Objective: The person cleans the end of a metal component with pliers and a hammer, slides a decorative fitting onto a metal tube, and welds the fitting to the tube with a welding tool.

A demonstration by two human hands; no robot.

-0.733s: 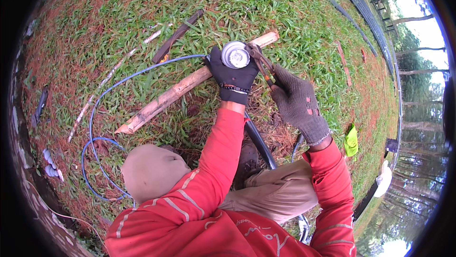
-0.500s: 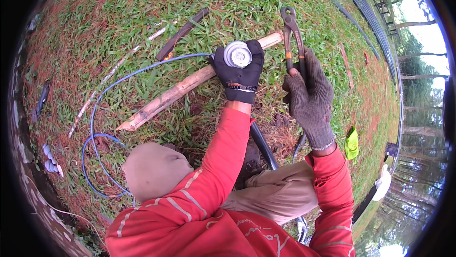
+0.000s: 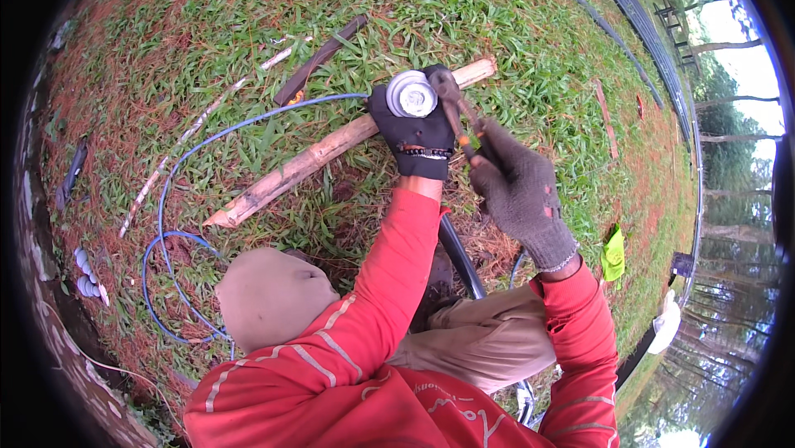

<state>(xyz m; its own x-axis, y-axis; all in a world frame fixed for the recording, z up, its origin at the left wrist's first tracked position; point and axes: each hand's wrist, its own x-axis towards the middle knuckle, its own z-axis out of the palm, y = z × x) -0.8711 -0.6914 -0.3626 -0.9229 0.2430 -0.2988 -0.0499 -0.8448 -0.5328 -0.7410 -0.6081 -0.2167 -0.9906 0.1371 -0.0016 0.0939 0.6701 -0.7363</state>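
Note:
My left hand, in a black glove, is wrapped round a grey, round, ridged piece with a whitish centre. It sits over a wooden stake, pointed at its left end, that lies slantwise on the grass. A blue hose runs up to the left side of this hand. My right hand, in a dark knitted glove, grips pliers with orange marks on the handles. The pliers' head is at the right side of the grey piece, slightly blurred; whether it touches is unclear.
A dark flat bar and a thin pale stick lie on the grass at left. Several grey ridged pieces lie far left. A black pipe is by my knees. Long pipes stretch along the far right.
My right hand has swung the pliers left, from upright beside my left hand to the side of the grey ridged piece. My left hand has hardly moved.

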